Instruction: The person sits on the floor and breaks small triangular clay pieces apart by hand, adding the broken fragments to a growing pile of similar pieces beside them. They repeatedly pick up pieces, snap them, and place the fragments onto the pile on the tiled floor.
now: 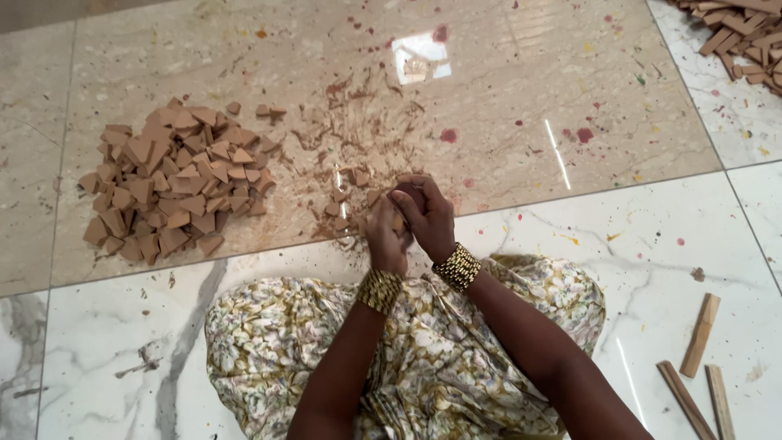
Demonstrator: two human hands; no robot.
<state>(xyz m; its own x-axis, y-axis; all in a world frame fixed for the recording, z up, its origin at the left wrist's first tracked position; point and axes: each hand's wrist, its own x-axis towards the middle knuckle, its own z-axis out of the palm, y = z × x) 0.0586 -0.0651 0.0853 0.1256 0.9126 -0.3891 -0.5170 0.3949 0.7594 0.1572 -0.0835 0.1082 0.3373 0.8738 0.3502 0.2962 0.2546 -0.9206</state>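
I sit on a glossy tiled floor [570, 90] with a floral cloth [440, 350] over my lap. Both hands meet just past my knees. My left hand [384, 236] and my right hand [423, 213] are closed together around a small brown piece [397, 222], mostly hidden by the fingers. Gold beaded bracelets circle both wrists. A few small brown chips [346, 195] lie on the floor just left of my hands, amid brown dust and scrape marks. A big heap of brown triangular pieces [175, 179] sits at the left.
Three long brown wooden strips [699, 367] lie at the lower right. Another pile of brown strips [745, 37] fills the top right corner. The floor carries red and yellow paint spots and a bright light reflection [419, 57].
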